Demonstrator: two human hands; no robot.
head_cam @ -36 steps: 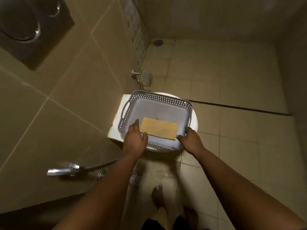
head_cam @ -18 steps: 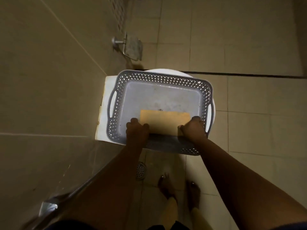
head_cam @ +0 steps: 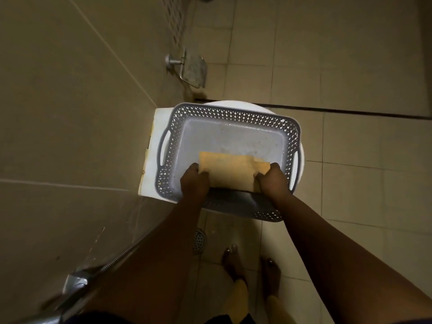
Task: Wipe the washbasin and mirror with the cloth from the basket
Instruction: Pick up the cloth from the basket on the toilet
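A grey perforated plastic basket [head_cam: 233, 113] rests on a closed white toilet lid [head_cam: 152, 146], seen from above. Inside it, near the front wall, lies a folded orange-yellow cloth [head_cam: 230, 170]. My left hand [head_cam: 194, 183] pinches the cloth's left edge. My right hand [head_cam: 272, 181] pinches its right edge, where one corner is bent up. Both hands reach over the basket's front rim. The washbasin and mirror are out of view.
A tiled wall fills the left side, carrying a metal toilet-paper holder [head_cam: 191, 69]. A hand-spray nozzle and hose [head_cam: 77, 281] hang at lower left. A round floor drain [head_cam: 198, 240] sits beside my bare feet [head_cam: 233, 263]. Tiled floor extends to the right.
My hands moved from the basket's front rim onto the cloth and closed on its two ends; the right end has lifted. The camera tilted further down.
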